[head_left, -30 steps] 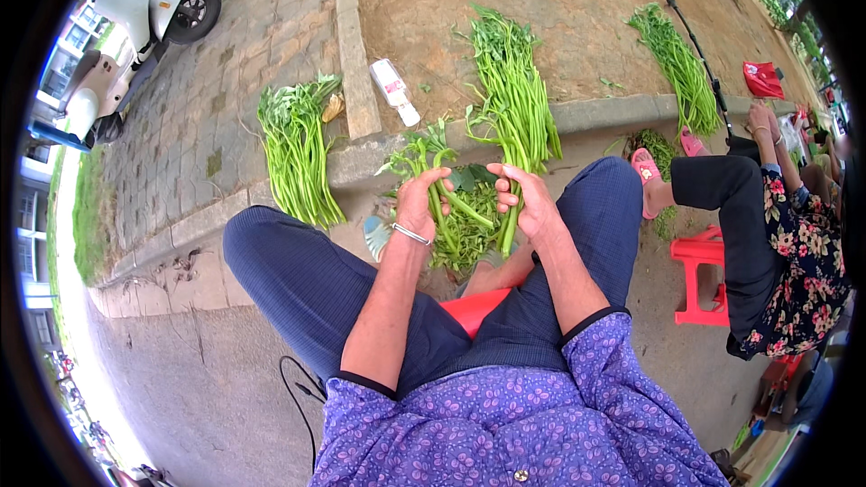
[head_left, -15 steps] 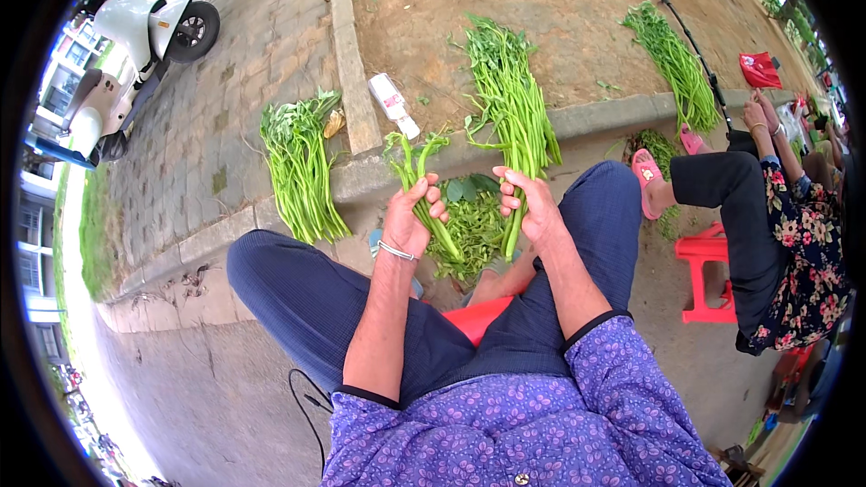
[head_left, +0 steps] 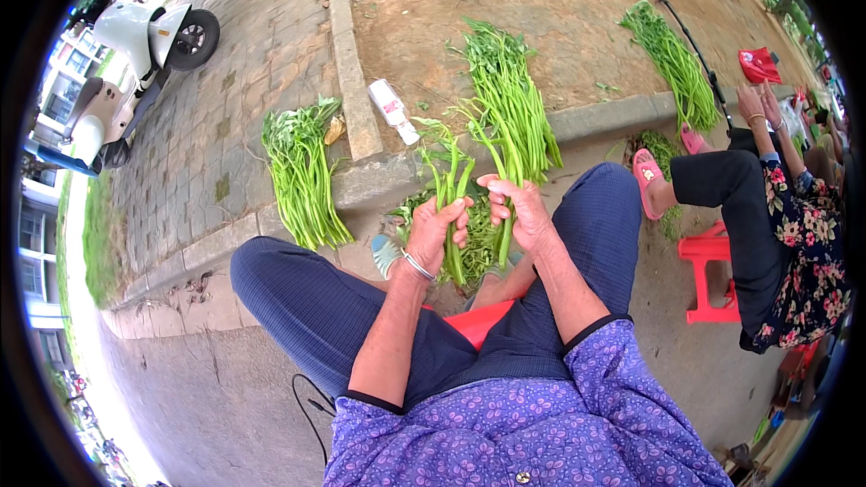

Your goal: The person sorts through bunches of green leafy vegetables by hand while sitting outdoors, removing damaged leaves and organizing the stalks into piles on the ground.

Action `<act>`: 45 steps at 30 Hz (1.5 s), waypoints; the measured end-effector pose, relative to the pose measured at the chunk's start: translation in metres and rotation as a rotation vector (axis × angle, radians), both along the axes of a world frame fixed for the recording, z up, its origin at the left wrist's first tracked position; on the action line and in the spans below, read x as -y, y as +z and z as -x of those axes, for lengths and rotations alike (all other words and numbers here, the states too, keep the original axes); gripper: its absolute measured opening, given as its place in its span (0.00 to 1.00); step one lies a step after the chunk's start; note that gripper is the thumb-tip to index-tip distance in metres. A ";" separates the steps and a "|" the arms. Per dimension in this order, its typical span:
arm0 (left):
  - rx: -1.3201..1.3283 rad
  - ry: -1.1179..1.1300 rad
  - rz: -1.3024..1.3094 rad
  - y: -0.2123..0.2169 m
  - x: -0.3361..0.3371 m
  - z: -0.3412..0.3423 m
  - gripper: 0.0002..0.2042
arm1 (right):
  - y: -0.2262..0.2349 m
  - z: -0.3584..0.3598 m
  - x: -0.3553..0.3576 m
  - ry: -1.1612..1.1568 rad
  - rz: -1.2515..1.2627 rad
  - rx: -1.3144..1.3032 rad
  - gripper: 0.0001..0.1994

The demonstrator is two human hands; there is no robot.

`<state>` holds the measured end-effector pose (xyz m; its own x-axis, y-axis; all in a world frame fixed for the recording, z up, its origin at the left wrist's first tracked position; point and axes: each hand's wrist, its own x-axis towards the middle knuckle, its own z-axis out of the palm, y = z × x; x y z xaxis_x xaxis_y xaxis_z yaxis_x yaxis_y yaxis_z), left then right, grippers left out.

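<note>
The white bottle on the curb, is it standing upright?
No, the white bottle lies on its side on the dirt just beside the concrete curb, beyond the hands.

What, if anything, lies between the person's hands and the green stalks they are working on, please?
Nothing visible does: the left hand is closed round a small bunch of green stalks, and the right hand grips further stalks directly.

Three bundles of green stalks (head_left: 302,176) lie out, plus one white bottle (head_left: 393,111), one scooter (head_left: 126,63).
</note>
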<state>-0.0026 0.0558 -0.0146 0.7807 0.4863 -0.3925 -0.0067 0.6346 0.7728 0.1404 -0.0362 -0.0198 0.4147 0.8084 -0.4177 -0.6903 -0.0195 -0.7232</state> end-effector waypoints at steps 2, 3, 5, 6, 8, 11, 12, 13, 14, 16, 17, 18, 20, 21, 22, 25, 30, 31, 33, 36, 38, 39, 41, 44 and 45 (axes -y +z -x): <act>0.005 -0.014 0.009 -0.001 0.003 -0.002 0.10 | 0.000 0.000 0.000 -0.042 -0.011 0.016 0.11; -0.005 -0.018 -0.001 -0.001 0.004 -0.002 0.10 | 0.000 -0.001 0.000 -0.058 -0.019 0.021 0.10; -0.026 -0.025 -0.022 0.000 0.005 -0.002 0.09 | 0.002 -0.001 0.000 -0.089 -0.033 0.031 0.09; -0.029 -0.026 -0.034 -0.001 0.005 -0.002 0.09 | 0.002 -0.001 0.000 -0.075 -0.009 0.068 0.08; -0.033 -0.030 -0.059 -0.003 0.006 -0.003 0.09 | 0.002 0.001 0.000 -0.047 0.040 0.143 0.08; -0.057 -0.026 -0.101 -0.001 0.007 -0.003 0.08 | 0.003 0.006 0.000 -0.015 0.104 0.246 0.08; -0.067 -0.030 -0.120 -0.001 0.007 -0.004 0.08 | 0.002 0.006 -0.001 -0.049 0.090 0.244 0.08; -0.076 -0.033 -0.139 -0.001 0.008 -0.004 0.08 | 0.001 0.006 -0.001 -0.082 0.076 0.243 0.08; -0.085 -0.037 -0.158 0.000 0.008 -0.005 0.08 | 0.001 0.005 -0.001 -0.116 0.062 0.241 0.07; -0.098 -0.046 -0.154 0.001 0.008 -0.004 0.08 | 0.002 0.004 -0.002 -0.149 0.041 0.217 0.08; -0.104 -0.051 -0.152 0.001 0.009 -0.004 0.08 | 0.003 0.002 -0.002 -0.167 0.031 0.205 0.08; -0.108 -0.065 -0.146 0.002 0.010 -0.004 0.08 | 0.001 -0.001 -0.002 -0.171 0.039 0.191 0.09; -0.115 -0.092 -0.136 0.002 0.012 -0.005 0.09 | -0.001 -0.007 -0.002 -0.178 0.045 0.175 0.09; -0.114 -0.111 -0.140 0.003 0.012 -0.005 0.09 | -0.002 -0.010 -0.003 -0.181 0.048 0.165 0.10; -0.112 -0.131 -0.143 0.004 0.013 -0.005 0.09 | -0.002 -0.013 -0.002 -0.168 0.061 0.170 0.10; -0.102 -0.179 -0.127 0.005 0.014 -0.004 0.09 | -0.003 -0.019 0.000 -0.107 0.168 0.208 0.10; -0.078 -0.226 -0.084 0.013 0.015 -0.003 0.09 | 0.000 -0.028 0.005 0.036 0.162 0.157 0.11; -0.076 -0.238 -0.081 0.013 0.014 -0.003 0.10 | 0.001 -0.028 0.006 0.052 0.165 0.181 0.11; -0.071 -0.255 -0.070 0.013 0.014 -0.002 0.10 | 0.004 -0.028 0.006 0.070 0.169 0.224 0.11; -0.064 -0.267 -0.042 0.015 0.013 -0.001 0.10 | 0.006 -0.027 0.006 0.041 0.168 0.246 0.10; -0.062 -0.274 -0.022 0.016 0.013 -0.002 0.11 | 0.006 -0.027 0.007 -0.026 0.164 0.217 0.09; -0.059 -0.272 -0.020 0.016 0.013 -0.001 0.10 | 0.004 -0.027 0.007 -0.050 0.167 0.220 0.09; -0.053 -0.269 -0.017 0.016 0.013 -0.002 0.10 | 0.001 -0.028 0.007 -0.101 0.172 0.225 0.08; -0.097 -0.213 -0.108 0.008 0.015 -0.003 0.09 | 0.008 -0.024 0.007 -0.059 0.112 0.258 0.09; -0.121 -0.205 -0.150 0.005 0.015 -0.003 0.08 | 0.012 -0.021 0.007 -0.031 0.095 0.262 0.08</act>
